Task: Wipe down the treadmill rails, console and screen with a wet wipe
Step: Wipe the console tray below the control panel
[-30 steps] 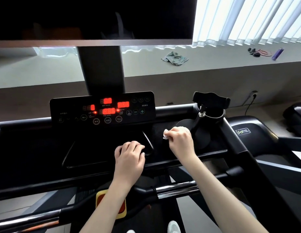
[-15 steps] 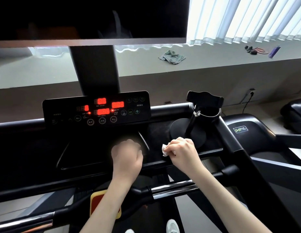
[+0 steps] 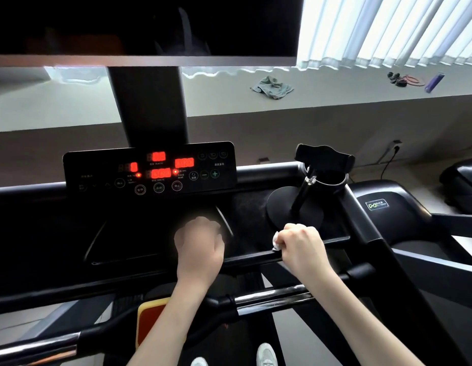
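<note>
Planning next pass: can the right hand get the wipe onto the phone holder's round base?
Probably yes. The right hand grips the wet wipe at the front edge of the console tray; the round base lies just beyond, nothing between. The holder's stem may block its far side.

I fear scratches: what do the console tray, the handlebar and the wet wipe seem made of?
Console tray: black plastic, probably; dull satin sheen. Handlebar: chromed metal, mirror-bright streaks. Wet wipe, in the right hand: soft white nonwoven sheet, apparently; crumpled.
</note>
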